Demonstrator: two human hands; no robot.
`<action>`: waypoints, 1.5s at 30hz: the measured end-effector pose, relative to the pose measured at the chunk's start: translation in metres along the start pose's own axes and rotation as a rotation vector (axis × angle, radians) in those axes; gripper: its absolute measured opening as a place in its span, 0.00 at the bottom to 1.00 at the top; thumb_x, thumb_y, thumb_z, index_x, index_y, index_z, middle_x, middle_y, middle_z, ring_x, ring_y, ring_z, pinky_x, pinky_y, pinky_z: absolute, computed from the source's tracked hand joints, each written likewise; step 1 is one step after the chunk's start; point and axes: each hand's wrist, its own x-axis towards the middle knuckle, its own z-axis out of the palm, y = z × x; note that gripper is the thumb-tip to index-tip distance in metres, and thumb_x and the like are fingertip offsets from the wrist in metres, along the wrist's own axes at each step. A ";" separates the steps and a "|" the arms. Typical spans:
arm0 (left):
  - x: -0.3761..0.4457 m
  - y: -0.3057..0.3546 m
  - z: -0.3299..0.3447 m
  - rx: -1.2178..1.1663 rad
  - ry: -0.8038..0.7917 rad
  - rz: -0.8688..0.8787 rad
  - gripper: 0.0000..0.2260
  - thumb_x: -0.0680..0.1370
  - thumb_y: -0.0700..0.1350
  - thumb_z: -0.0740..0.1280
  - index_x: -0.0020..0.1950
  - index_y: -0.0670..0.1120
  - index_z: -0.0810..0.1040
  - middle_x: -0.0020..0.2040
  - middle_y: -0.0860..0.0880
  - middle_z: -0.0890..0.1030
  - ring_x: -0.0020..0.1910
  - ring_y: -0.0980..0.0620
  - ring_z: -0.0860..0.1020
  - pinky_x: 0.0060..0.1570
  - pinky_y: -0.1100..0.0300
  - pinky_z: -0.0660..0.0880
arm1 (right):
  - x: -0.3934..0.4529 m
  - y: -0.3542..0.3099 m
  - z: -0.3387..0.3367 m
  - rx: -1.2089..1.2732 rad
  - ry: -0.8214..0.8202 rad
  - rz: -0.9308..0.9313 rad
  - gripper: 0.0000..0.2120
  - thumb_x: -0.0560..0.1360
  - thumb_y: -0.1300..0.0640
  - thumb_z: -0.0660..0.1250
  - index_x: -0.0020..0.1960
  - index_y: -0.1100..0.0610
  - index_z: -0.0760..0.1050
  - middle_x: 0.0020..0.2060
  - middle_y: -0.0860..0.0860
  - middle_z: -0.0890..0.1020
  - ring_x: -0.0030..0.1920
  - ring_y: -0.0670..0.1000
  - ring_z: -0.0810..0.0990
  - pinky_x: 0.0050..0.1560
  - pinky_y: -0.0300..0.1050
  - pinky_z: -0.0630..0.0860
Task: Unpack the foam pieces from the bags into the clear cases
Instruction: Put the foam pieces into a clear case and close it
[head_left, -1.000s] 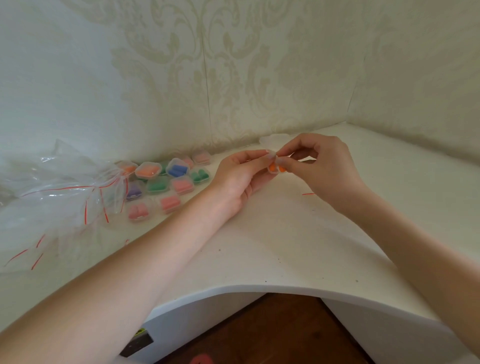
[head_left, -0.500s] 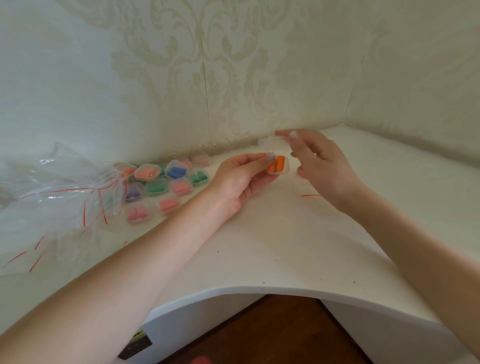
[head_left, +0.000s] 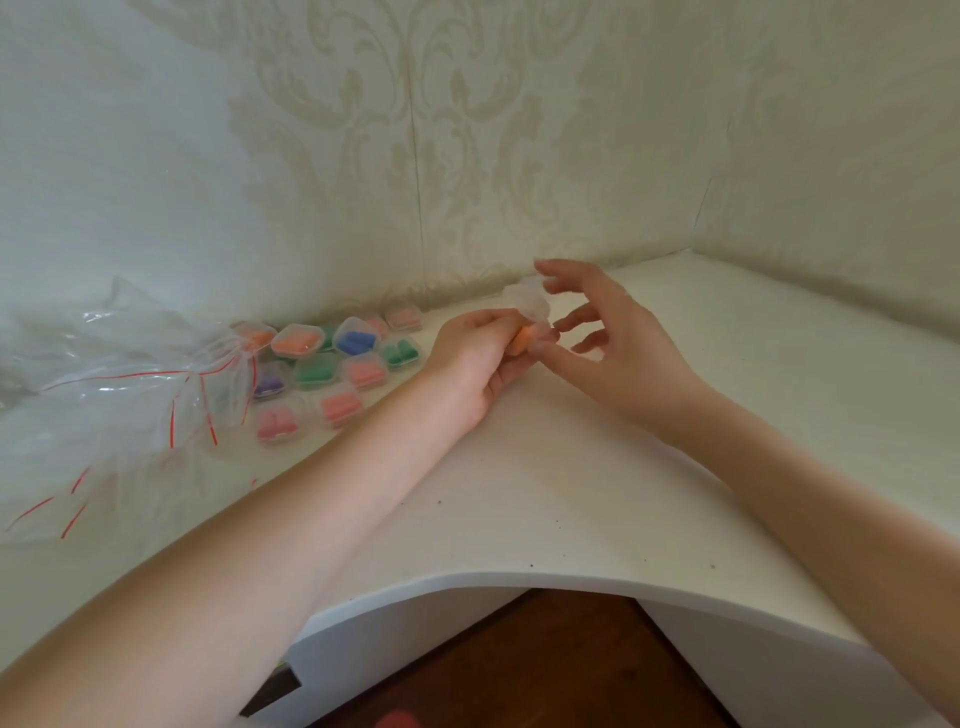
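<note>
White counter (head_left: 571, 493) lies bare frontward; left hand (head_left: 475, 358) fingers pinch case (head_left: 530, 335), right hand (head_left: 618, 338) spread

worktop (head_left: 519, 493): smooth matt white, faintly speckled | bags (head_left: 119, 374): thin glossy clear plastic film, crinkled, red seal strips | clear cases (head_left: 317, 371): glossy transparent hard plastic | foam pieces (head_left: 358, 340): matt, soft-looking | wall (head_left: 415, 156): matt embossed wallpaper | floor (head_left: 561, 670): dark semi-gloss wood
</note>
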 end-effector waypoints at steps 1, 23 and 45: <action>0.001 -0.001 0.000 0.007 0.000 0.015 0.07 0.77 0.31 0.61 0.42 0.38 0.77 0.36 0.43 0.81 0.33 0.53 0.82 0.33 0.64 0.79 | -0.001 -0.001 0.001 -0.010 -0.021 -0.036 0.28 0.72 0.55 0.72 0.67 0.41 0.66 0.57 0.39 0.74 0.51 0.39 0.75 0.47 0.30 0.72; -0.002 -0.004 0.003 0.018 -0.007 0.007 0.11 0.82 0.43 0.57 0.58 0.38 0.75 0.43 0.41 0.82 0.35 0.51 0.83 0.39 0.61 0.81 | 0.007 0.014 0.007 -0.361 0.084 -0.106 0.08 0.78 0.58 0.63 0.53 0.61 0.77 0.52 0.53 0.77 0.55 0.55 0.73 0.53 0.49 0.71; 0.032 0.032 -0.062 0.888 0.532 0.460 0.08 0.69 0.35 0.64 0.41 0.48 0.78 0.44 0.46 0.82 0.46 0.46 0.80 0.47 0.57 0.76 | 0.007 0.041 -0.022 -0.666 -0.142 0.379 0.17 0.81 0.49 0.54 0.67 0.49 0.70 0.68 0.50 0.72 0.68 0.58 0.67 0.66 0.54 0.63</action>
